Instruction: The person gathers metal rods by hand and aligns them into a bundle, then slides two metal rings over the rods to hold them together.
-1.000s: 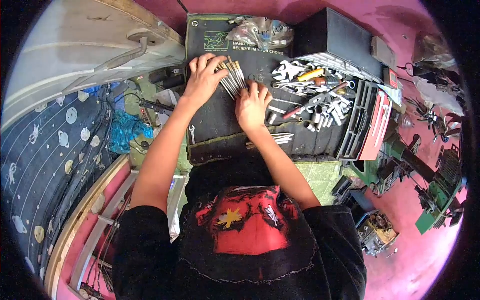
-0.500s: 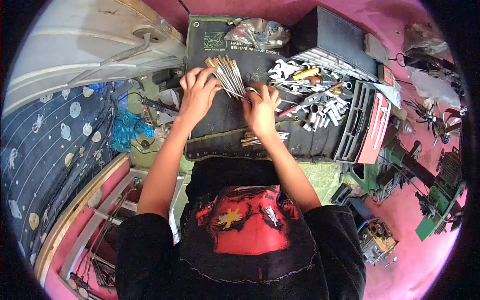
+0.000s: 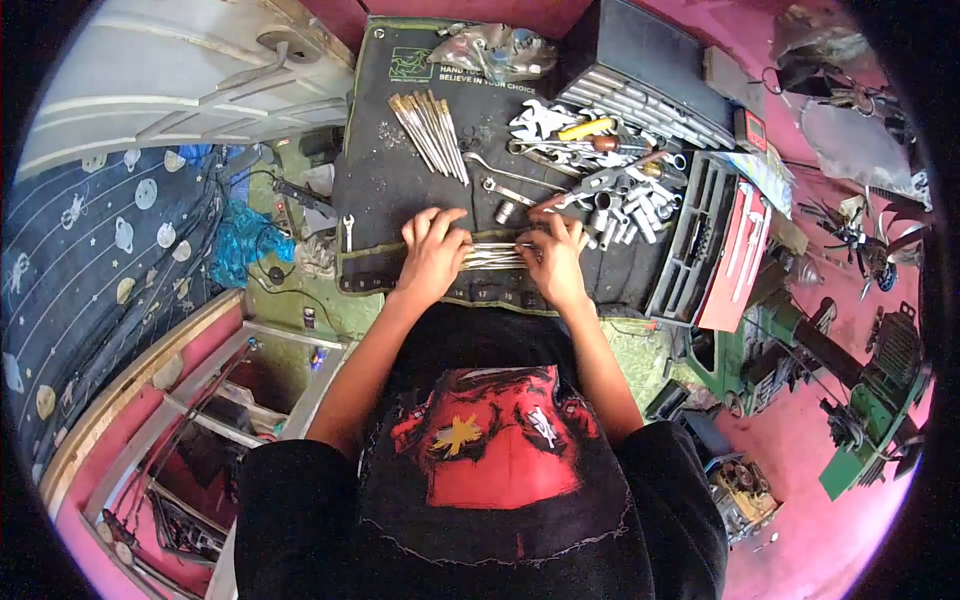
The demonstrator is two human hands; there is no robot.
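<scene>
Near the front edge of the dark tool mat (image 3: 385, 150), a small bundle of slender metal rods (image 3: 495, 257) lies crosswise between my hands. My left hand (image 3: 433, 255) has its fingers curled at the bundle's left end. At the right end, my right hand (image 3: 555, 262) pinches the rods with thumb and fingers. Farther back, a fanned group of similar rods with brownish ends (image 3: 430, 135) rests on the mat, touched by neither hand. A small socket (image 3: 504, 212) and a combination wrench (image 3: 510, 192) lie just beyond my hands.
Wrenches (image 3: 540, 120) and loose sockets (image 3: 635, 215) are heaped to the right, beside a slotted black tray (image 3: 690, 240) and dark drawer cabinet (image 3: 640, 60). A plastic bag (image 3: 495, 52) sits at the back. One wrench (image 3: 348, 232) lies at the left edge.
Both hands have left the fanned rods at the back and come toward me, onto the smaller bundle near the front edge. The view has shifted slightly.
</scene>
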